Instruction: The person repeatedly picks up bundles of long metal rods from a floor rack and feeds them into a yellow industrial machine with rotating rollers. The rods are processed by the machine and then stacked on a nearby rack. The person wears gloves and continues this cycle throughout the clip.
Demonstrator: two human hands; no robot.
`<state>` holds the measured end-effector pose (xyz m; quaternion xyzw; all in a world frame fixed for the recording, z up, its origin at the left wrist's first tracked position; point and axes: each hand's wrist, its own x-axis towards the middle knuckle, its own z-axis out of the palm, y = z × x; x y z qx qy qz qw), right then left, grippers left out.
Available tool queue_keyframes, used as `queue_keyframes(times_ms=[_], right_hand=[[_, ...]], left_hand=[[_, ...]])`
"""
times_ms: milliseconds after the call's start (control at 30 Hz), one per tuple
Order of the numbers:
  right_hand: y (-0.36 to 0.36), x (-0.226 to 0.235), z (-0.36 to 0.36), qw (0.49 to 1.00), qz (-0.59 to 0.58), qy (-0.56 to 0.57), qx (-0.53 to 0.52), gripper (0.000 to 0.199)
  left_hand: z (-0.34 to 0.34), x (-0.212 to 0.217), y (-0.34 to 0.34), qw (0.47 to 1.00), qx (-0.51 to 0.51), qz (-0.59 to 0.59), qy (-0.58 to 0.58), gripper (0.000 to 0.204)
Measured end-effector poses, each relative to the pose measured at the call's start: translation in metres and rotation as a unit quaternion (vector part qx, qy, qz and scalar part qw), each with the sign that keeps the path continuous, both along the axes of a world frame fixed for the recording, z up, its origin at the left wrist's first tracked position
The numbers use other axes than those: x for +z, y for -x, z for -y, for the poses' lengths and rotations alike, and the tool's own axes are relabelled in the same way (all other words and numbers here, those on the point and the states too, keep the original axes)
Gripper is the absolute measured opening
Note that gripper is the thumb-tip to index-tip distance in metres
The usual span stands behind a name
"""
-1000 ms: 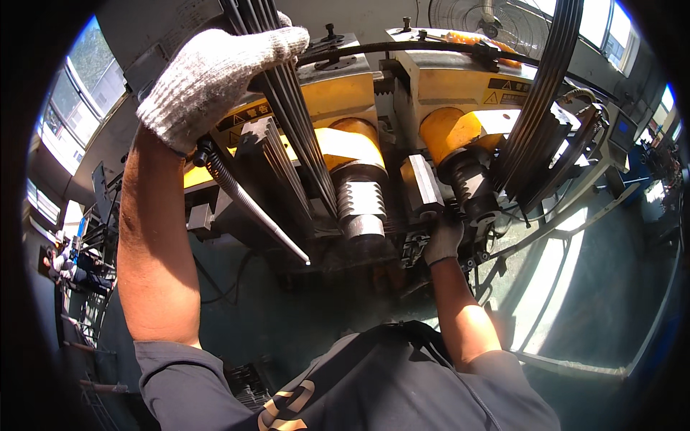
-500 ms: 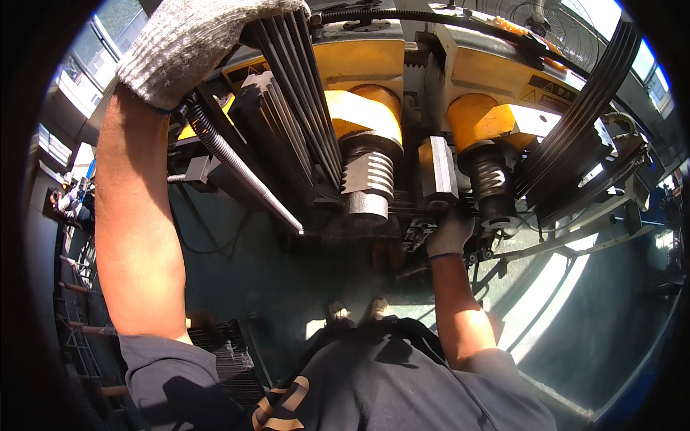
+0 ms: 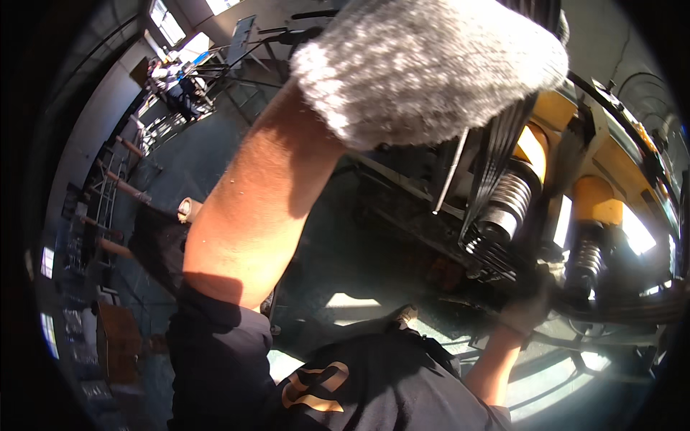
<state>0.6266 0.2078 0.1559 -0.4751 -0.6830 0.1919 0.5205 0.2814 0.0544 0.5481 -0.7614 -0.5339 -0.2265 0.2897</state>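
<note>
My left hand (image 3: 431, 68), in a thick white knit glove, is raised close to the view and closed around the upper part of a bundle of long, thin dark strips (image 3: 497, 154). The bundle slants down past a yellow and black spindle with a ribbed metal collar (image 3: 509, 197). Its fingertips are mostly hidden behind the glove's back. Lower right, my gloved right hand (image 3: 530, 302) reaches to the machine's underside, below a pale rectangular block (image 3: 563, 221). Blur and shadow hide its fingers, so I cannot tell what they touch.
A second yellow spindle (image 3: 598, 201) stands to the right on the machine. Left of the bundle hangs a thin metal rod (image 3: 451, 172). Racks with brown rollers (image 3: 126, 188) line the left side. Another person (image 3: 172, 86) is far off at upper left. A brown box (image 3: 118, 343) stands lower left.
The view has swung left, so the machine now sits farther right. My left hand, still around the strips, appears larger and closer. My right hand stays low by the machine, now blurred.
</note>
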Motion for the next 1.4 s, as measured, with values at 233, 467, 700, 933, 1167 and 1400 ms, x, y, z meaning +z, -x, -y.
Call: queue_keyframes(times_ms=[233, 467, 700, 933, 1167, 1400], right_hand=[[0.011, -0.024, 0.054, 0.952, 0.186, -0.244, 0.006, 0.041], [0.140, -0.018, 0.114, 0.935, -0.086, -0.228, 0.259, 0.042], [0.207, 0.072, 0.429, 0.841, -0.070, -0.139, 0.518, 0.029], [0.273, 0.097, 0.577, 0.605, -0.206, -0.213, 0.739, 0.029], [0.154, 0.224, 0.799, 0.514, -0.146, 0.162, 0.829, 0.035], [0.029, 0.368, 1.033, 0.379, -0.201, -0.077, 0.900, 0.035]], left_hand=[[0.204, -0.087, -0.039, 0.879, 0.045, 0.455, -0.135, 0.030], [0.453, -0.146, -0.115, 0.632, 0.086, 0.680, -0.361, 0.023], [0.663, -0.190, -0.286, 0.511, 0.160, 0.600, -0.594, 0.022], [0.752, -0.183, -0.444, 0.362, 0.345, 0.400, -0.768, 0.027], [0.861, -0.183, -0.576, 0.296, 0.316, 0.279, -0.857, 0.022], [1.010, -0.165, -0.732, 0.329, 0.267, 0.168, -0.890, 0.017]])
